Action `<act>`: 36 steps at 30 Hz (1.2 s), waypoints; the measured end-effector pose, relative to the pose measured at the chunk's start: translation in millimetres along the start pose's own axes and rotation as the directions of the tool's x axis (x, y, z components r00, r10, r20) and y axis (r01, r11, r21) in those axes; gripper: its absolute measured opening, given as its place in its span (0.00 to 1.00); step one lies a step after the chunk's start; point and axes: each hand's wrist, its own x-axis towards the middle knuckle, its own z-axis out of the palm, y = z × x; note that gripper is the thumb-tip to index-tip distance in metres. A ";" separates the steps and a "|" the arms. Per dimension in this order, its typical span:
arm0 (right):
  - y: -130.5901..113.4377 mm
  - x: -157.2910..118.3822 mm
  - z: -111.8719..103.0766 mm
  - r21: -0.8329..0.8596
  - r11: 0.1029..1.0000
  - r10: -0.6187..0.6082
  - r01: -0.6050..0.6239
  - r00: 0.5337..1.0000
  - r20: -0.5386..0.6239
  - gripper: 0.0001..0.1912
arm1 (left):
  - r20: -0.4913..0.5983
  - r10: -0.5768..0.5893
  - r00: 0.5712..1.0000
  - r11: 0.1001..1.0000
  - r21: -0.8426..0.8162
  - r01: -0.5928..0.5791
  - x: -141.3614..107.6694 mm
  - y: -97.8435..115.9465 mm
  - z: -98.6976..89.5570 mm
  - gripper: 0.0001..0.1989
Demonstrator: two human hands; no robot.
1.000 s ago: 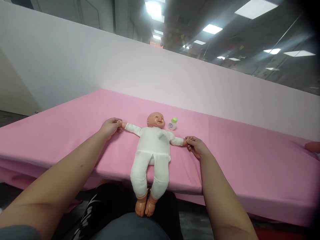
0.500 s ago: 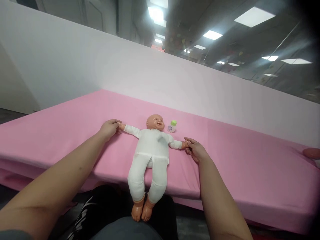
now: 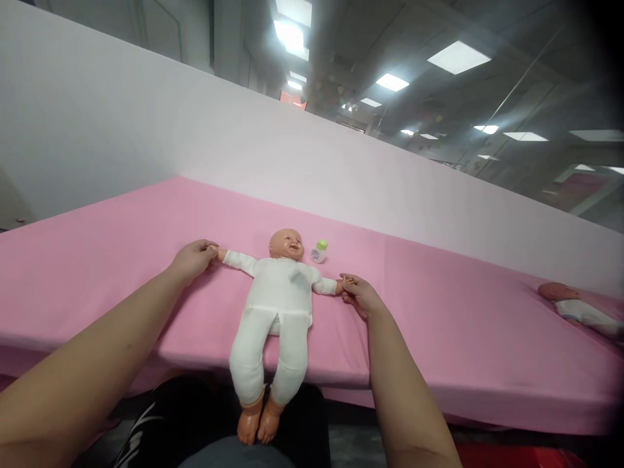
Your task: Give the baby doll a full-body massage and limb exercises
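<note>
A baby doll (image 3: 279, 286) in a white top and trousers lies face up on the pink-covered table (image 3: 439, 312), arms spread, its feet hanging over the front edge. At the left, my left hand (image 3: 195, 259) is closed round one of the doll's hands. On the other side, my right hand (image 3: 359, 294) pinches the doll's other hand between thumb and fingers. A small clear bottle with a green cap (image 3: 320, 251) stands beside the doll's head, touched by neither hand.
A second doll (image 3: 585, 313) lies at the far right of the table. Behind the table rises a white partition (image 3: 292, 156). Something red (image 3: 517, 456) shows below the table at the lower right. My legs are under the front edge.
The view has turned to the right, so the doll, bottle and hands sit further left and more of the second doll shows. Both hands keep their hold on the doll's hands.
</note>
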 end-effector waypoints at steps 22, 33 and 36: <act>6.5 9.5 -10.6 0.095 0.995 0.011 -0.008 1.000 -0.027 0.14 | -0.020 -0.028 0.999 0.996 -0.085 0.027 6.4 -3.2 -1.9 0.21; 1.0 1.6 -4.0 0.013 0.999 -0.045 0.044 0.998 0.045 0.21 | 0.011 0.001 1.000 0.995 -0.095 0.000 -0.4 2.0 -0.7 0.22; 1.6 1.4 -1.1 -0.049 0.997 -0.062 0.063 0.998 0.023 0.21 | 0.017 0.005 1.000 0.998 -0.057 -0.004 1.3 -1.0 -1.9 0.22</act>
